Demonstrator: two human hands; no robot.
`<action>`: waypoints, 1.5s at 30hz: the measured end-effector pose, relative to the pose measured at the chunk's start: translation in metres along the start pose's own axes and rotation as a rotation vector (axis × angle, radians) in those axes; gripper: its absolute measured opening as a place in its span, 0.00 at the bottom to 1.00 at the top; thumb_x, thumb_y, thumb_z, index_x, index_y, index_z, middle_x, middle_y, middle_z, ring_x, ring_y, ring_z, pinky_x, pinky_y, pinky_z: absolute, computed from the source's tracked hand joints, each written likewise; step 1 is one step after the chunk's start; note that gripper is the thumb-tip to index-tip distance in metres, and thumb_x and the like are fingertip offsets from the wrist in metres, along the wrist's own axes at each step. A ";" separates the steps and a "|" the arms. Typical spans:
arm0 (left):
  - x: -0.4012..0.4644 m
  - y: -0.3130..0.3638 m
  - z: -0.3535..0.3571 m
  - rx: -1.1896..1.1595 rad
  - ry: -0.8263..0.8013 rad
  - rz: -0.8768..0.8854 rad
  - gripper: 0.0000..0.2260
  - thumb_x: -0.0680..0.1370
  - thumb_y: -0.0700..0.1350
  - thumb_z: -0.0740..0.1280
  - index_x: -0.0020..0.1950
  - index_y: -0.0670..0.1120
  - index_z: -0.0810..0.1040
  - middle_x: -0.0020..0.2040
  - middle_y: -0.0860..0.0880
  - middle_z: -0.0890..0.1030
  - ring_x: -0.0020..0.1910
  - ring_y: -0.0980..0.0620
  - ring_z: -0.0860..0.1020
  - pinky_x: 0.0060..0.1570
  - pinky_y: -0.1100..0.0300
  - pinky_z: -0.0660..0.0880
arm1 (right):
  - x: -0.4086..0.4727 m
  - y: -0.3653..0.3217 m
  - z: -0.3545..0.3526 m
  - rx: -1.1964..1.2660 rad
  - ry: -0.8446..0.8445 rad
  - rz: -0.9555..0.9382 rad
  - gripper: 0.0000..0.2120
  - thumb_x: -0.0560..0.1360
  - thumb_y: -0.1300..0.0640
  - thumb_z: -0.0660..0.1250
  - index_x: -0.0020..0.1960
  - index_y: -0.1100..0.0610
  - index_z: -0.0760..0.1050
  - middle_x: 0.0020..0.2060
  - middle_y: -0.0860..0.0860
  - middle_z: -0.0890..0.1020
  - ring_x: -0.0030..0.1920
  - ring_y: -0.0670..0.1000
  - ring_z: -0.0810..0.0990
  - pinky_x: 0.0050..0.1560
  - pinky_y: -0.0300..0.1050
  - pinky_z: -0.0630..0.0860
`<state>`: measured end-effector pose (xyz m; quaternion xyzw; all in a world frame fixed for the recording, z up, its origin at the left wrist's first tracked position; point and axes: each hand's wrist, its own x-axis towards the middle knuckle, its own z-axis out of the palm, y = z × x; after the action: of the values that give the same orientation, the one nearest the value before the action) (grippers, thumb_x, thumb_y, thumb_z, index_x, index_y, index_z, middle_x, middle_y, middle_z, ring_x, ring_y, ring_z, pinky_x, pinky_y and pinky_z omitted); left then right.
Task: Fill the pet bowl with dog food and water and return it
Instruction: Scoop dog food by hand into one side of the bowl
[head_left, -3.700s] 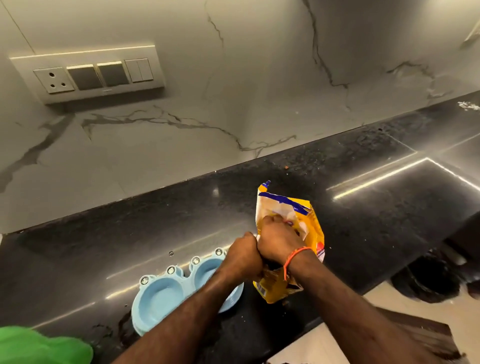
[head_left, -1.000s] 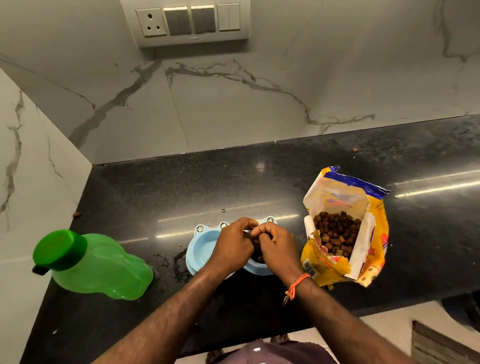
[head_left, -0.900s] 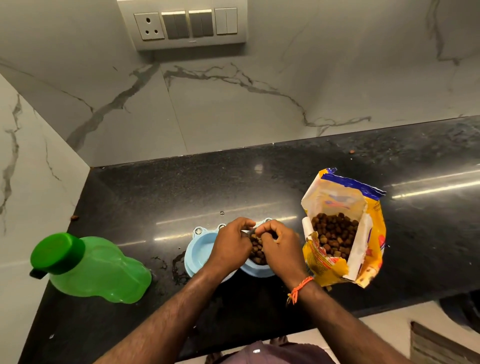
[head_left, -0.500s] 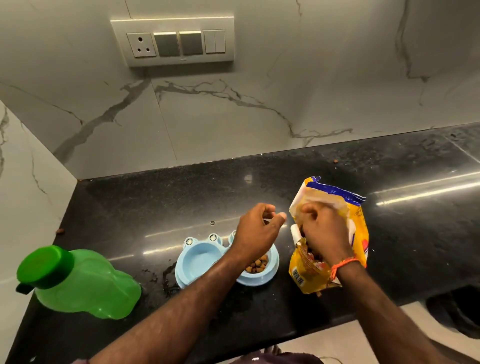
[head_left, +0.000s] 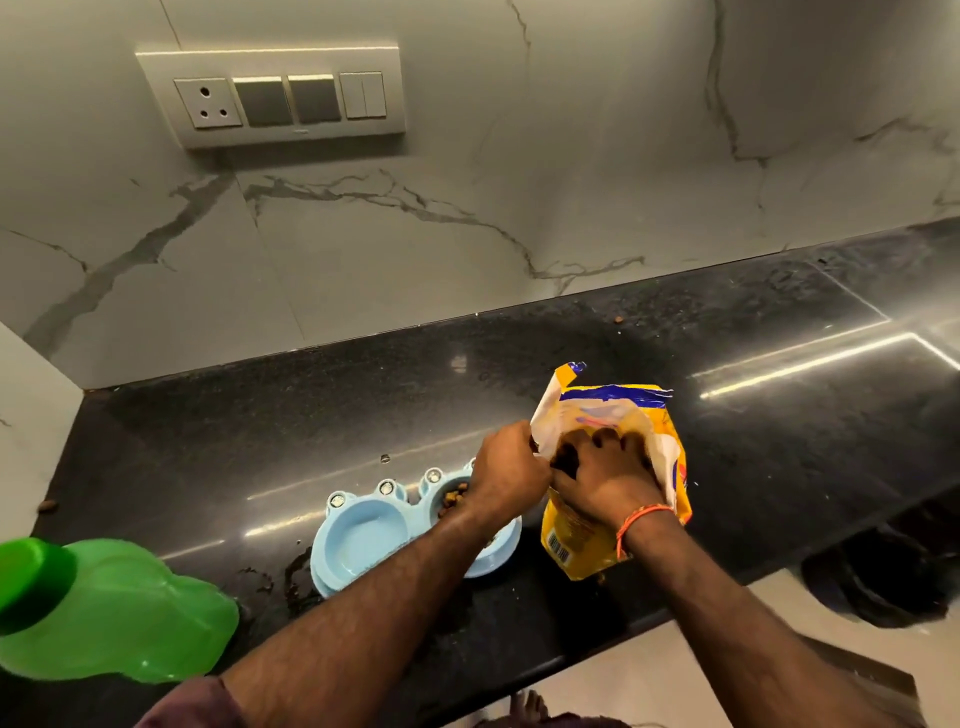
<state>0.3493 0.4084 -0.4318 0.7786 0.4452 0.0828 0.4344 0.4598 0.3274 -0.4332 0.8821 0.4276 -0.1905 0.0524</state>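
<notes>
Right hand (head_left: 605, 480) reaches inside dog food bag (head_left: 623, 415), fingers curled, contents of grip not visible. Left hand (head_left: 506, 478) pinches bag's edge. Pet bowl (head_left: 363, 535) on counter (head_left: 779, 441), beside bag; right compartment holds kibble. Risk: bag tips w/ withdrawal, kibble spills.

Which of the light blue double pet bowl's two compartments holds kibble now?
The right compartment, beside the yellow food bag, holds brown kibble; the left compartment is bare blue plastic.

Both forearms reach forward, nearly touching; left hand (head_left: 506, 475) curled in a pinch; right hand (head_left: 605, 480) plunged downward, fingers (head_left: 602, 441) bent.
</notes>
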 end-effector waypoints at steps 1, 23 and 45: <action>0.001 0.000 0.000 0.002 -0.008 -0.001 0.11 0.73 0.39 0.69 0.54 0.47 0.83 0.49 0.47 0.87 0.47 0.45 0.84 0.48 0.49 0.83 | -0.001 0.000 -0.002 -0.008 -0.009 0.003 0.29 0.80 0.34 0.56 0.76 0.47 0.62 0.76 0.57 0.65 0.76 0.61 0.62 0.77 0.61 0.53; -0.006 0.007 -0.012 0.030 -0.035 0.056 0.12 0.75 0.42 0.70 0.59 0.47 0.81 0.52 0.48 0.86 0.49 0.48 0.83 0.47 0.54 0.81 | -0.004 0.001 -0.005 0.216 0.146 0.025 0.12 0.79 0.49 0.66 0.60 0.51 0.79 0.61 0.52 0.81 0.61 0.54 0.78 0.65 0.50 0.74; -0.029 -0.017 -0.048 -0.410 0.032 -0.126 0.22 0.70 0.48 0.69 0.65 0.47 0.79 0.54 0.48 0.84 0.54 0.49 0.83 0.58 0.45 0.82 | -0.044 -0.027 -0.054 1.539 -0.197 0.025 0.06 0.74 0.66 0.60 0.41 0.60 0.75 0.29 0.55 0.74 0.24 0.47 0.70 0.20 0.35 0.62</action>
<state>0.2967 0.4189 -0.4077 0.6433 0.4737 0.1569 0.5806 0.4294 0.3258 -0.3647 0.6540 0.1582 -0.5107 -0.5352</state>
